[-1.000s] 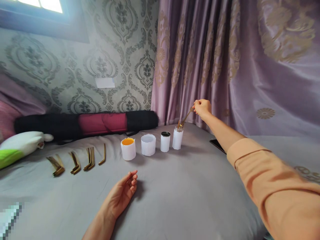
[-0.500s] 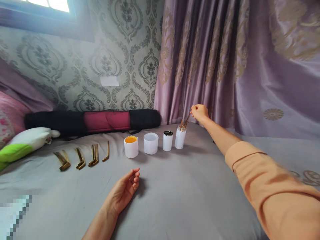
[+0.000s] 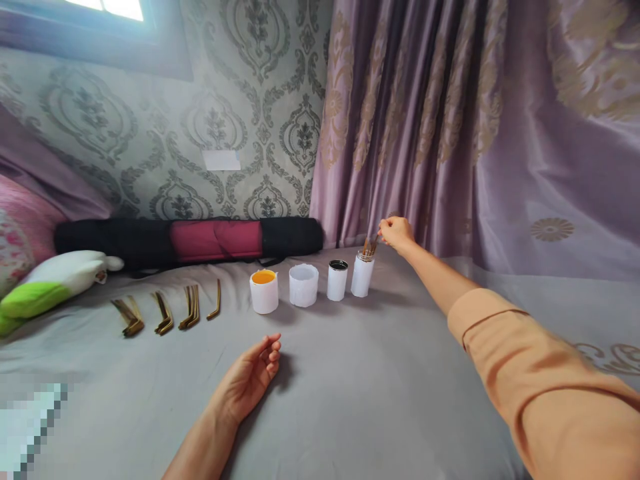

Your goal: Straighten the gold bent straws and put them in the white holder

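Note:
Four white cups stand in a row on the grey bed sheet [image 3: 350, 400]: one with an orange inside [image 3: 264, 291], a wider cup [image 3: 303, 285], a dark-rimmed cup [image 3: 337, 280] and a clear-topped jar [image 3: 362, 274]. My right hand [image 3: 396, 233] is stretched out over that jar, its fingers pinched on the top of a thin gold utensil [image 3: 373, 245] that stands in the jar with others. My left hand [image 3: 250, 380] rests palm up on the sheet, fingers loosely curled, holding nothing. Several gold utensils [image 3: 165, 312] lie in small groups to the left.
A black and maroon roll bag [image 3: 190, 240] lies along the patterned wall. A white and green soft toy [image 3: 50, 287] and a pink pillow [image 3: 23, 227] are at the left. Purple curtains [image 3: 450, 133] hang behind the cups.
My right hand has come down toward the jar, lowering the gold utensil into it. The view has shifted slightly. My left hand has stayed in place.

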The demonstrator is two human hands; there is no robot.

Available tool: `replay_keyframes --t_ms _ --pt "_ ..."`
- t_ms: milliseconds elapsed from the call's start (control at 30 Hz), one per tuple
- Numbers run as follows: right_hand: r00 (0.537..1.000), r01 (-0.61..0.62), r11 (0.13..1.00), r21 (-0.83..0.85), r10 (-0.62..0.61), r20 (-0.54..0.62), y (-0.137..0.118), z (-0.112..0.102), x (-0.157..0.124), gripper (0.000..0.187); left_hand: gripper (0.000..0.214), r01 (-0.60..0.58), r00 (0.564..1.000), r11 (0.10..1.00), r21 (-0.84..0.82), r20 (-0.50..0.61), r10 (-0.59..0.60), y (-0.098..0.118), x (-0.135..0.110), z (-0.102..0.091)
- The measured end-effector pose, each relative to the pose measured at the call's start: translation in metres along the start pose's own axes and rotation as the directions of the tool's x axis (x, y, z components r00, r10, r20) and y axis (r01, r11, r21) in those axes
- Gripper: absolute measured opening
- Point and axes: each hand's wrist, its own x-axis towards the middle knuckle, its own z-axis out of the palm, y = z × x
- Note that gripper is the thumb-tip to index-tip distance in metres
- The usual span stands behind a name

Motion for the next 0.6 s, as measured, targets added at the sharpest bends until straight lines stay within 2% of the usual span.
replay_keyframes --t_ms 333,600 --pt "0.997 -0.028 0.999 0.025 0.027 0.069 -0.002 0.000 -0.013 0.023 0.014 -0.002 1.000 1.000 -0.002 0.009 0.002 0.001 -0.003 0.001" --pt "0.993 -0.004 1.000 0.019 0.002 0.115 0.003 0.000 -0.018 0.024 0.015 -0.008 1.000 1.000 -0.002 0.013 0.008 0.000 -0.001 0.000"
